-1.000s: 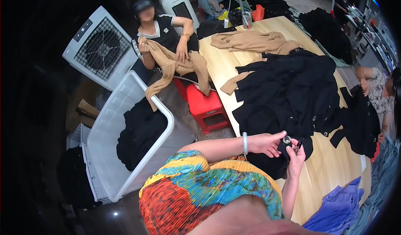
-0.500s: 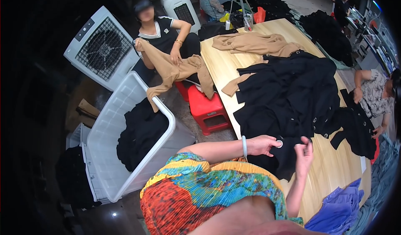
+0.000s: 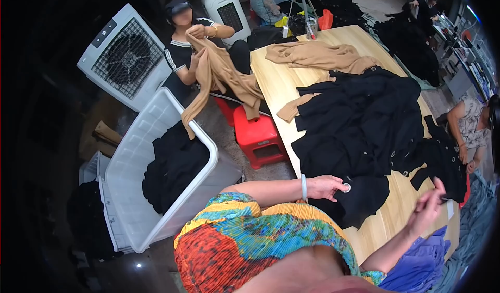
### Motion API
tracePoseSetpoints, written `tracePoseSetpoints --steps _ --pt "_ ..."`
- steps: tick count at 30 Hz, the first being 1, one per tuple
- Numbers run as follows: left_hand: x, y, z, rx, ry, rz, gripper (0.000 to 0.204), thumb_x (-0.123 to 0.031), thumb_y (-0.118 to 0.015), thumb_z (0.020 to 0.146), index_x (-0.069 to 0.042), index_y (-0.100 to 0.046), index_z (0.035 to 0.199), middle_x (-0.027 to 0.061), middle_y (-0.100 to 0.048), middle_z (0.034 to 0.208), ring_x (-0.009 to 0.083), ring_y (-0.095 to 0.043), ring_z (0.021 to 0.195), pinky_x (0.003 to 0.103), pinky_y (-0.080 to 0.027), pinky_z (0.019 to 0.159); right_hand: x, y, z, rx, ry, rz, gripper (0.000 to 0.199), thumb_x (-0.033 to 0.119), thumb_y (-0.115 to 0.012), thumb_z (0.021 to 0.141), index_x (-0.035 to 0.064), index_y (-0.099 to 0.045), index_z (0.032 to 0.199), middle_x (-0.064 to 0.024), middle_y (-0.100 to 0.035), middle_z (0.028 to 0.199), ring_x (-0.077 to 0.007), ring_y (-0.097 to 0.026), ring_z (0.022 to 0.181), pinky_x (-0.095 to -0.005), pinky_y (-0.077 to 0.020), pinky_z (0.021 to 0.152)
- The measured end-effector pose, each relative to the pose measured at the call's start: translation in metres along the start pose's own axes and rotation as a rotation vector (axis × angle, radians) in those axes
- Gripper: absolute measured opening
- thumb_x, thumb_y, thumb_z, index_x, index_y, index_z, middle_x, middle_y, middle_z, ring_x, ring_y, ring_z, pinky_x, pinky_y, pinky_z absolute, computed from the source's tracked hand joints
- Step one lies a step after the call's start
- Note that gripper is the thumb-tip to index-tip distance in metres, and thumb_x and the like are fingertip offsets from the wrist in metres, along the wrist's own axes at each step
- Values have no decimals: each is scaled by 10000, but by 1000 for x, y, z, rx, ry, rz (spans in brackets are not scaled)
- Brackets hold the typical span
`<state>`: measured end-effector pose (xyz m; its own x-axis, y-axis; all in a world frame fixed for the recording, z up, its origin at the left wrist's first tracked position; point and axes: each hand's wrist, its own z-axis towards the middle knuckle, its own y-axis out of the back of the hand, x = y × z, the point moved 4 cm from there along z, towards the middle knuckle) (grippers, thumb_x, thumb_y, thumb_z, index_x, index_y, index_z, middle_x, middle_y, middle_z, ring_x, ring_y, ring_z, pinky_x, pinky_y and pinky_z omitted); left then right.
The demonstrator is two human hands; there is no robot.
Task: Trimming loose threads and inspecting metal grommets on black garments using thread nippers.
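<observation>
My left hand, with a pale bangle at its wrist, pinches the edge of a black knit garment beside a shiny round metal ring. That garment lies at the near edge of the table, overlapping a heap of black garments. Away to the right, my right hand is raised over the table, fingers closed, one pointing up. A small dark object shows at its fingers; its kind is too small to make out. More metal rings dot the black cloth.
Tan sweaters lie across the wooden table; purple cloth sits at its near right. Left stand a white bin with black cloth, a red stool and an air cooler. One person handles a tan sweater; another is at right.
My right hand has moved right, away from the ring and the left hand, which stays on the garment. The seated person has raised the tan sweater with both hands.
</observation>
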<state>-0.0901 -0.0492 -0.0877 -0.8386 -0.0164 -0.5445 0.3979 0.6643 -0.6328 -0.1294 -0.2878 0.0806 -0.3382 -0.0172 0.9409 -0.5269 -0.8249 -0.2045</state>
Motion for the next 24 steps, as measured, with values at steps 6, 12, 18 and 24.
tracePoseSetpoints --steps 6,12,18,24 --pt "-17 2 2 108 -10 30 127 -219 -603 804 -124 -567 880 -64 -570 850 48 -523 775 249 -442 679 17 37 7 -131 45 108 292 178 -380 923 -28 -441 1122 23 -368 575 -10 -223 394 -159 -189 353" --pt "-47 12 -16 134 -97 16 134 -205 -600 805 -112 -576 899 -58 -580 850 55 -536 762 255 -453 680 -31 -26 1 22 -201 99 232 181 -416 908 7 -493 1040 23 -418 587 0 -261 395 -150 -212 361" --pt "-93 29 -25 199 -212 -107 140 -190 -582 816 -119 -566 935 -54 -583 860 54 -545 781 256 -453 669 -75 -107 -25 308 -414 -225 225 148 -533 839 31 -541 1031 -11 -580 794 14 -367 472 -128 -264 410" --pt "-136 23 -44 259 -319 -76 107 -144 -576 814 -86 -570 904 -34 -587 837 61 -557 757 219 -455 631 -68 -167 -30 463 -329 -290 338 55 -609 755 11 -529 1080 -8 -554 912 -39 -466 742 -160 -362 650"
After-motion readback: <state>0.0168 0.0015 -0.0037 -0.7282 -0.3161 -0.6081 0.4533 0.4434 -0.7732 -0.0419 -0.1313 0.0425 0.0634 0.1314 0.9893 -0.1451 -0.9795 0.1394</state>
